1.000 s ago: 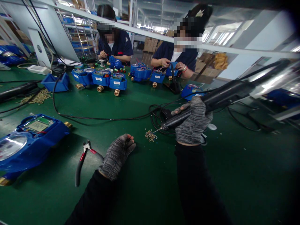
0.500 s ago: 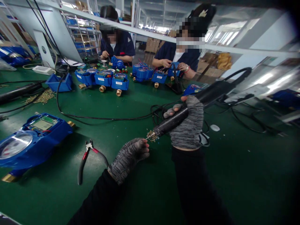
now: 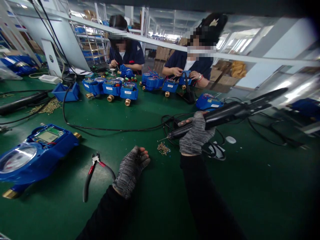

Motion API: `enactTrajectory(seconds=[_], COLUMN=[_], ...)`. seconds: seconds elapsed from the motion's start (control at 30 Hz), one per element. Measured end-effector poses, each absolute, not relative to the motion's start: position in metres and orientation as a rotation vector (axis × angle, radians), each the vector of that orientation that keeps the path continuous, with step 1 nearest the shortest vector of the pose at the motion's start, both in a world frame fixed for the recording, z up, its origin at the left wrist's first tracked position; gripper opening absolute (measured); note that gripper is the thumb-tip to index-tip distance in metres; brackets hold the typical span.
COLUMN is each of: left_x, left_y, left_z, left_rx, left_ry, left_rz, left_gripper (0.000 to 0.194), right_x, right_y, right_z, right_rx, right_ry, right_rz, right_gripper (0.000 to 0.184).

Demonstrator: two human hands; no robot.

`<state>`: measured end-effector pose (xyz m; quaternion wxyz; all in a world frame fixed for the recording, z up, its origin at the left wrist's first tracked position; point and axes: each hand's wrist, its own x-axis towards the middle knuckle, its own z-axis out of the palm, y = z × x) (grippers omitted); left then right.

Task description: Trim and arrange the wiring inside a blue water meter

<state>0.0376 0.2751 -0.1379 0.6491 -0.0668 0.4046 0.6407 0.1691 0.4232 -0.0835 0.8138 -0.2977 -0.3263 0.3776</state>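
Note:
A black electric screwdriver point(image 3: 222, 115) is gripped in my gloved right hand point(image 3: 196, 135). Its thin bit point(image 3: 163, 138) points down and left, just above a small pile of brass-coloured screws point(image 3: 163, 148) on the table. Left of that pile is my left hand point(image 3: 132, 166), in a grey knitted glove with bare fingertips. Its fingers are curled inward, and whatever lies in them is too small to name. Red-and-black cutting pliers point(image 3: 94, 170) lie open beside my left wrist. Farther left rests a large blue water meter point(image 3: 37, 150) with a round dial, a small display and brass ends.
Several blue meters point(image 3: 112, 88) stand in a row at the back. Near them are a blue bin point(image 3: 65, 91) and another screw heap point(image 3: 47, 106). A black cable point(image 3: 120, 129) crosses the green table point(image 3: 155, 206). Two co-workers point(image 3: 127, 55) handle meters opposite.
My left hand has drawn back left from the screwdriver's tip, which it was touching. The screwdriver has tipped flatter, with its rear end swinging right. The view has shifted slightly.

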Motion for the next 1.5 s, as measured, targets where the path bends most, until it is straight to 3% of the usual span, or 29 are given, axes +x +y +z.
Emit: enactTrajectory(seconds=[0.83,1.1,1.3,1.5], left_x=[0.039,0.044,0.046,0.042], left_y=[0.272,0.269,0.263,0.262], left_z=[-0.132,-0.128,-0.125,-0.138], left_rx=[-0.188,-0.138,0.005,-0.034], left_ry=[0.922,0.861,0.784,0.852], left_rz=[1.497,1.435,1.375,1.439], left_gripper=[0.007,0.013,0.020,0.020], right_x=[0.184,0.187,0.166,0.170], right_y=[0.428,0.400,0.381,0.386], right_z=[-0.079,-0.038,-0.034,-0.038], right_rx=[-0.687,-0.580,-0.550,-0.559], right_ry=[-0.789,-0.660,-0.704,-0.736], right_rz=[0.677,1.058,1.285,1.124], right_gripper=[0.037,0.041,0.051,0.049])
